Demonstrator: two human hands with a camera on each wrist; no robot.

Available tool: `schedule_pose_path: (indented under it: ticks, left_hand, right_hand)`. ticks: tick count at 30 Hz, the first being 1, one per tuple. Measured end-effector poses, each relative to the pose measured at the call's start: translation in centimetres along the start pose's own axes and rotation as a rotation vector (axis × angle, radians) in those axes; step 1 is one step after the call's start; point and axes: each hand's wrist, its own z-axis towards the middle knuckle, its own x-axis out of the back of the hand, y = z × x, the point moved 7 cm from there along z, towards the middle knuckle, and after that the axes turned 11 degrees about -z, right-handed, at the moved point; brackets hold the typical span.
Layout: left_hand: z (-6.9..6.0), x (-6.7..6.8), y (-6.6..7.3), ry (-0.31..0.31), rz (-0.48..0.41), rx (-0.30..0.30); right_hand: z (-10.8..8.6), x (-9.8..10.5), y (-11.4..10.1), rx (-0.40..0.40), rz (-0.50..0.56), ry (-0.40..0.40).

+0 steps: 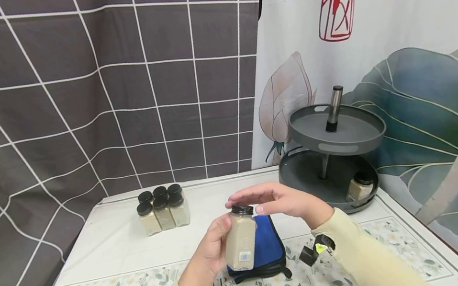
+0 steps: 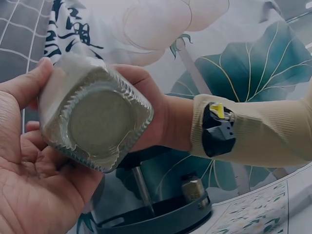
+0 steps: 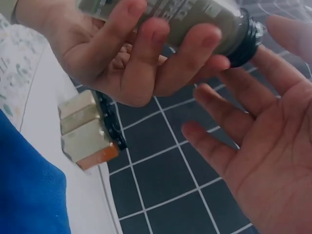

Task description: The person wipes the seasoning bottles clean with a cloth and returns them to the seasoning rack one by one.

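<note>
A jar (image 1: pixel 241 244) of pale powder is in the middle of the head view, held slightly tilted above the table (image 1: pixel 117 254), its black lid (image 1: pixel 242 210) on. The left hand (image 1: pixel 210 248) grips its body from nine o'clock, thumb on one side and fingers round the other. The right hand (image 1: pixel 280 200), at one o'clock, holds nothing in its grasp; its fingers reach over beside the lid, though whether they touch it I cannot tell. A blue pouch (image 1: pixel 270 244) lies at three o'clock, partly hidden behind the jar. Six black-lidded jars (image 1: pixel 163 215) stand together at ten o'clock. At two o'clock is a two-level round tray (image 1: pixel 309 125), with another jar (image 1: pixel 358 189) on its lower level, at that level's four o'clock.
</note>
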Motion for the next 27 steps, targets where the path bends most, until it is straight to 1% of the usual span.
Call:
schedule_pose_path:
  ticks: [3,5,7,8,9,10,11,13,16,17,19,22,24,27]
  left_hand:
    - [0.0,-0.5,-0.3,-0.080,-0.053,0.029]
    - [0.0,-0.8,-0.5,-0.103,-0.079,0.054]
    - [0.0,-0.9,-0.7,-0.113,-0.085,0.079]
    - [0.0,-0.8,-0.8,-0.110,-0.078,0.091]
    - [0.1,-0.6,-0.8,-0.093,-0.054,0.096]
    - [0.1,-0.3,-0.8,-0.070,-0.013,0.098]
    - [0.1,0.1,-0.7,-0.046,0.036,0.100]
    - [0.1,1.0,-0.5,0.031,0.170,0.104]
    - [0.0,2.5,0.1,0.168,0.396,0.124]
    - [0.0,2.9,0.3,0.204,0.455,0.132]
    - [0.0,3.4,0.8,0.260,0.539,0.144]
    - [-0.1,3.8,1.8,0.312,0.597,0.130]
    - [-0.2,3.8,2.5,0.328,0.597,0.111]
    - [-0.4,3.8,3.3,0.347,0.609,0.090]
  right_hand:
    - [0.6,-0.4,-0.4,0.035,-0.013,-0.056]
    - [0.8,-0.5,-0.7,0.040,-0.042,-0.079]
    - [0.8,-0.5,-1.1,0.032,-0.103,-0.095]
    - [0.7,-0.5,-1.3,0.022,-0.140,-0.101]
    - [0.6,-0.5,-1.5,0.012,-0.181,-0.104]
    - [0.5,-0.4,-1.7,0.002,-0.238,-0.104]
    - [0.4,-0.3,-1.9,-0.010,-0.310,-0.097]
    - [-0.1,0.2,-2.0,-0.062,-0.466,-0.063]
    - [-1.4,1.7,-1.6,-0.183,-0.723,0.032]
    - [-2.0,2.4,-1.4,-0.230,-0.794,0.076]
    - [-3.5,3.9,-1.0,-0.317,-0.915,0.178]
    - [-6.3,6.1,-0.3,-0.443,-1.051,0.353]
    - [-8.3,7.5,0.2,-0.523,-1.119,0.463]
    - [-11.4,8.8,0.9,-0.604,-1.225,0.586]
